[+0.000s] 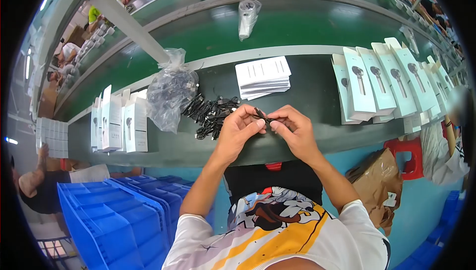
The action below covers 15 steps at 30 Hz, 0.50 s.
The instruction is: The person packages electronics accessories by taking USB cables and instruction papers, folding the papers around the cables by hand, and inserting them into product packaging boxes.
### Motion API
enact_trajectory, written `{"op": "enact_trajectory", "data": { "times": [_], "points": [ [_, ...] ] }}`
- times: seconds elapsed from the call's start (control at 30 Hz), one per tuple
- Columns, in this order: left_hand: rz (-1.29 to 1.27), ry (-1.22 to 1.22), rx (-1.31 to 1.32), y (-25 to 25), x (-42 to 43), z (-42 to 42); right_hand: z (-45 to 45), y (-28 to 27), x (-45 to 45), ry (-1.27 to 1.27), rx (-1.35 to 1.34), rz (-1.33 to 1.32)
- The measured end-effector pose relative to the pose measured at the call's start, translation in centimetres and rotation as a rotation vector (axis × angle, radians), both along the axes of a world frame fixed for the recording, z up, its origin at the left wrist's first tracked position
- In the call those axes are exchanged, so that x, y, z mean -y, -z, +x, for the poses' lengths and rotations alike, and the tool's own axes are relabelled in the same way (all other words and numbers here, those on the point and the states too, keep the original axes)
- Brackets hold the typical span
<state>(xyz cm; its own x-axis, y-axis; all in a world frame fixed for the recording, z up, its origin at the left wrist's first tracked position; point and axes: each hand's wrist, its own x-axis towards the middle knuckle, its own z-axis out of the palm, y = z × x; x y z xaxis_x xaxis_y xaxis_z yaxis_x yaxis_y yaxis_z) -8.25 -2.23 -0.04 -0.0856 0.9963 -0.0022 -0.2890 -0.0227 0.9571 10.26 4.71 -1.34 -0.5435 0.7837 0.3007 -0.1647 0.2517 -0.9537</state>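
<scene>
My left hand (241, 128) and my right hand (292, 130) meet above the near part of the dark work table, fingers pinched. Between them is a short black cable (260, 115), partly hidden by the fingertips. Just left of my left hand lies a heap of black cables (214, 114) with light-coloured connector ends. Behind it sits a clear plastic bag (171, 94) with cables inside. A stack of printed white leaflets (263, 76) rests on the table beyond my hands.
Open white product boxes (379, 84) stand in rows at the right, with more white boxes (135, 124) at the left. A wrapped item (247, 18) lies on the green conveyor (297, 25). Blue crates (114, 223) are below left, a brown paper bag (379, 181) below right. Other people sit nearby.
</scene>
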Motion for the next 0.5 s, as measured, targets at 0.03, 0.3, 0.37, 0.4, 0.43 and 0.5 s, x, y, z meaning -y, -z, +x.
{"op": "enact_trajectory", "data": {
  "times": [0.03,0.3,0.37,0.4,0.43,0.5],
  "points": [
    [0.022,-0.025,-0.054,0.0,-0.1,0.1,0.3,0.1,0.1,-0.015,-0.025,-0.067],
    [0.494,-0.163,-1.286,-4.4,-8.7,-2.6,3.4,0.0,-0.6,0.028,-0.076,-0.286],
    [0.524,-0.079,-1.378,-3.6,-10.3,-3.2,4.0,0.0,-0.4,0.044,-0.057,-0.288],
    [0.459,-0.034,-1.354,-3.5,-10.7,-3.3,4.4,0.1,-0.4,0.056,-0.05,-0.291],
    [0.393,0.013,-1.33,-3.5,-10.8,-3.3,4.9,0.2,-0.3,0.07,-0.042,-0.297],
    [0.264,0.064,-1.241,-3.5,-10.8,-3.1,5.8,0.8,-0.3,0.098,-0.029,-0.307]
  ]
}}
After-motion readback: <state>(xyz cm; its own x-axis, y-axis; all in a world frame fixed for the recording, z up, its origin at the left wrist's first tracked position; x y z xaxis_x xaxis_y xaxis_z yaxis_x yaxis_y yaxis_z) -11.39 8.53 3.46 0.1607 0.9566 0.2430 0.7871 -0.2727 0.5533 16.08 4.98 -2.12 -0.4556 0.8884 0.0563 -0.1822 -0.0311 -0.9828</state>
